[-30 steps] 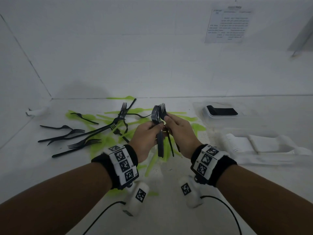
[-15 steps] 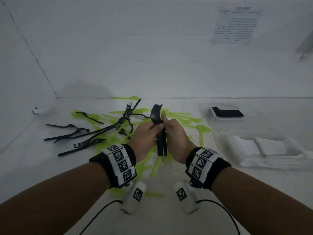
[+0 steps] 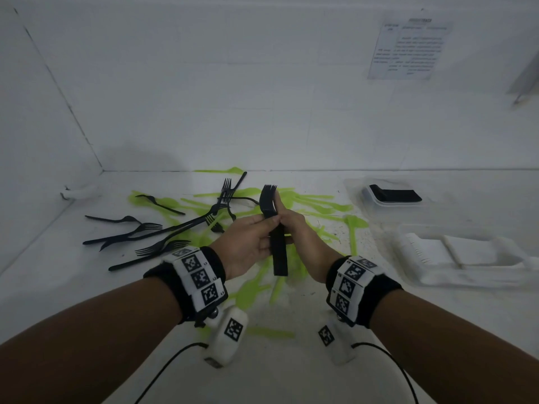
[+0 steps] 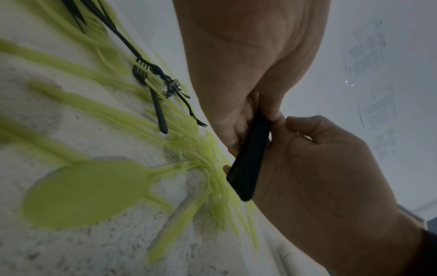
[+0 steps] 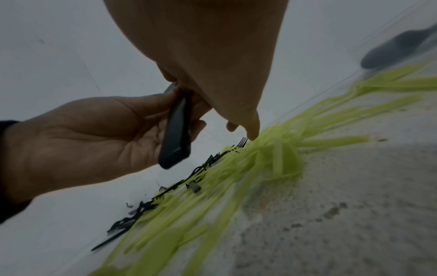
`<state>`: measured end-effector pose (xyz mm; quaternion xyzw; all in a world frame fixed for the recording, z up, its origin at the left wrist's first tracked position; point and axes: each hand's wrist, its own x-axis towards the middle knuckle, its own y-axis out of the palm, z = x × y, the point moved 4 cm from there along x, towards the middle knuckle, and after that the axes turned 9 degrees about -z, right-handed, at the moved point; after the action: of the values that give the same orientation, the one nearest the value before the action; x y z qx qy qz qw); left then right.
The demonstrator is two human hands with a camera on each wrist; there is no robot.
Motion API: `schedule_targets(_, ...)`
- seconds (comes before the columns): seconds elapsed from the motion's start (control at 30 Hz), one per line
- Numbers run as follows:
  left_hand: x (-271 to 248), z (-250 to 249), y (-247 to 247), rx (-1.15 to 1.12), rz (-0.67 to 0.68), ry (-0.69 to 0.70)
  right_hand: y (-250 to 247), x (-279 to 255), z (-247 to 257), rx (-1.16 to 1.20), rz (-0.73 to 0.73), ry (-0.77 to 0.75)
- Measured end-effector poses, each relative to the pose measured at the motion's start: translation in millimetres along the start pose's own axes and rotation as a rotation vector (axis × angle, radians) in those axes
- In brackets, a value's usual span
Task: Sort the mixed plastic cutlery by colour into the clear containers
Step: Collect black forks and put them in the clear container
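Black forks [image 3: 275, 228] now squared between hands [image 3: 271, 237]

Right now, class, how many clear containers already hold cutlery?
2. The far container, right near the wall, holds black pieces; the near container, in front of it, holds white pieces. Others may be out of view.

Each bare forearm wears a black wristband [image 3: 376, 298] with square-coded white tiles [image 3: 201, 277] and a cabled white camera [image 3: 227, 336].

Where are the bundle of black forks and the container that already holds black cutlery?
bundle of black forks [image 3: 277, 246], head view, on the stacked handles.
container with black cutlery [image 3: 354, 185], head view, on its clear rim.
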<state>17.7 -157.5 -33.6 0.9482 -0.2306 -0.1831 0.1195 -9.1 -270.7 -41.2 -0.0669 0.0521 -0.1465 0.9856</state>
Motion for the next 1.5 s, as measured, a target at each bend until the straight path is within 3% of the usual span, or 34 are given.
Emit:
schedule_targets(0.17, 4.2, -12.3, -10.7, 0.027, -0.125, 0.135, -1.4, -11.1, -10.3, 0.162, -0.099, 0.162)
schedule_targets(0.27, 0.2, -18.4, -14.0, 0.109, -0.134, 0.171, 5.5, -23.3, -12.9, 0.294, 0.083, 0.301)
schedule_targets(0.33, -2.3, -19.3, -15.2, 0.119, -0.086, 0.171, 8.1, -27.0, -6.0, 0.340, 0.129, 0.294)
schedule_targets(0.4, -4.9, -21.0, -19.1, 0.118, -0.055, 0.140, 1.9, -28.9, 1.3, 0.209, 0.086, 0.190)
schedule_targets(0.53, -4.9, -34.2, -33.3, -0.024, -0.054, 0.143, -30.9, -21.3, 12.9, -0.579, -0.086, -0.340)
schedule_targets(0.57, -4.3, -39.0, -36.5, 0.036, -0.041, 0.185, -39.1, -20.2, 13.1, -0.760, -0.107, -0.444)
schedule_targets(0.63, -5.2, -47.6, -32.1, 0.418, 0.035, 0.341, -57.7, -20.9, 11.9, -0.996, -0.144, -0.531)
schedule_targets(0.73, -4.8, -50.4, -9.6, 0.985, 0.106, 0.603, -85.6, -32.1, 18.1, -1.144, -0.204, -0.542)
schedule_targets(0.93, 9.9, -37.1, 58.1, 1.174, 0.165, 0.864, -145.9, -52.0, 25.9, -1.270, -0.299, -0.530)
schedule_targets(1.2, 65.2, -26.5, 154.9, 1.163, 0.193, 0.876, -247.5, -26.6, 27.5, -1.340, -0.293, -0.440)
schedule_targets(1.5, 132.3, -6.9, 255.1, 1.134, 0.129, 0.773, -363.1, 33.6, 25.8, -1.374, -0.080, -0.414)
